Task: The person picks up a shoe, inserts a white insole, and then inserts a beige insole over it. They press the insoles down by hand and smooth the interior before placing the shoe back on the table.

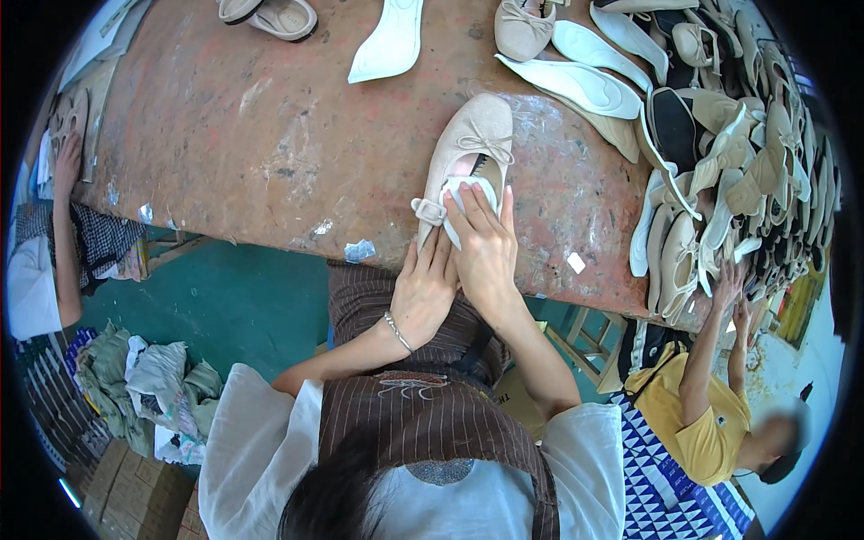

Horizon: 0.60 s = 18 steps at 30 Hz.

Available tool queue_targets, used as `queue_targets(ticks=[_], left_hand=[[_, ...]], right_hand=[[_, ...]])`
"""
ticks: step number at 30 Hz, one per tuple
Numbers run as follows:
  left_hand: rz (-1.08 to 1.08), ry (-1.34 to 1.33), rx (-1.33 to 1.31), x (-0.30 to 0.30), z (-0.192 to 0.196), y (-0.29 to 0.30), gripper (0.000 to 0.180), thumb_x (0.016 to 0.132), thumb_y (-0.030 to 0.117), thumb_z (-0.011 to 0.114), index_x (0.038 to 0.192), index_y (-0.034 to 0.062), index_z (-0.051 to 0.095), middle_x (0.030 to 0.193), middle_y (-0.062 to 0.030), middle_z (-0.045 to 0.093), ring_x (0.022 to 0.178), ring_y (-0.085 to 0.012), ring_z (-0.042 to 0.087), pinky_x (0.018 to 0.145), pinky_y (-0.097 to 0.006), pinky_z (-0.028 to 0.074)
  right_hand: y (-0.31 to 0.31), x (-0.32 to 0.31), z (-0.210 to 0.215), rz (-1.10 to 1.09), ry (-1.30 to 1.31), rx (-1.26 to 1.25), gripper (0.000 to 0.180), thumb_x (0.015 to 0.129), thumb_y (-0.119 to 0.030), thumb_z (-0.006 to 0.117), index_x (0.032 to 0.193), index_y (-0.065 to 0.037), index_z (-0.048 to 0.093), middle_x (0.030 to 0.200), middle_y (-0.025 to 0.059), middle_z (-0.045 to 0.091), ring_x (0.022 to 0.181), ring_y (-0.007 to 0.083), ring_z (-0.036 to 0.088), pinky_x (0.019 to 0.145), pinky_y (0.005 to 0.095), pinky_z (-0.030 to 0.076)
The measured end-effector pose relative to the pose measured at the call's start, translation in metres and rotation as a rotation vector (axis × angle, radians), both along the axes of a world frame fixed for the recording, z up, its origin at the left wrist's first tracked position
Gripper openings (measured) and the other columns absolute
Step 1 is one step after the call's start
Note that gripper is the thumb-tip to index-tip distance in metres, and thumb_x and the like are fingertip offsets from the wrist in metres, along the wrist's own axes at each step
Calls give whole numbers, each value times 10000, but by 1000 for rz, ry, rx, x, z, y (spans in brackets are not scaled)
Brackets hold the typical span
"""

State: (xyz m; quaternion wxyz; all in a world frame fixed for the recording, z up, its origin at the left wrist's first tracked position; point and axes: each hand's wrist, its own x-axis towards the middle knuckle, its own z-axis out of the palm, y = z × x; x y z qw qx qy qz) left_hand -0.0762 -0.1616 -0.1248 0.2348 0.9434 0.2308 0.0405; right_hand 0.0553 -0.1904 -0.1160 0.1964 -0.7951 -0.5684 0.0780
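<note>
Both of my hands work one beige flat shoe [468, 148]: left hand [423, 288] grips its heel below, right hand [486, 247] presses a white insole [470, 191] under its fingertips.

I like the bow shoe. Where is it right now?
The beige shoe lies in the middle of the head view, at the brown table's near edge, heel under the right hand and left hand.

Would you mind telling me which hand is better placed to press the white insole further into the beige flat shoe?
Probably the right hand: its fingers already lie on the white insole at the beige flat shoe opening. The left hand steadies the heel.
</note>
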Motion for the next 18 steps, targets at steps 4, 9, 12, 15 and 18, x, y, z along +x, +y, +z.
queue_targets(ticks=[4,9,12,15,18], left_hand=[[-13,83,93,3,-4,-2,530,892,170,516,1341,-109,480,1474,-269,402,1422,-366,338,1103,-498,365],[4,45,73,2,-3,-4,521,867,161,531,1308,-117,508,1440,-279,429,1390,-392,370,1098,-508,371],[0,19,100,0,-9,-8,507,840,161,557,1260,-122,543,1371,-293,482,1336,-418,422,1091,-520,375],[-15,27,82,1,-7,-6,502,846,164,552,1260,-119,544,1364,-296,489,1343,-411,420,1090,-520,375],[0,18,58,2,-5,-4,475,863,164,537,1250,-112,548,1364,-285,498,1361,-400,410,1091,-515,378]], right_hand=[[25,12,-14,21,-122,59,398,779,-77,606,1167,-10,663,1307,229,575,1292,348,515,1163,547,248],[42,17,3,31,-82,-20,411,786,-62,596,1191,-2,626,1351,215,530,1298,359,488,1154,581,234],[17,-4,3,20,-155,-63,507,833,-108,556,1330,-11,572,1466,204,459,1390,340,408,1173,567,194],[32,2,-6,7,-229,-126,476,834,-128,552,1291,-1,599,1434,209,488,1375,330,427,1177,564,188],[60,14,1,-64,-176,-284,335,822,-124,551,1101,30,654,1184,175,608,1197,304,545,1171,552,199]])
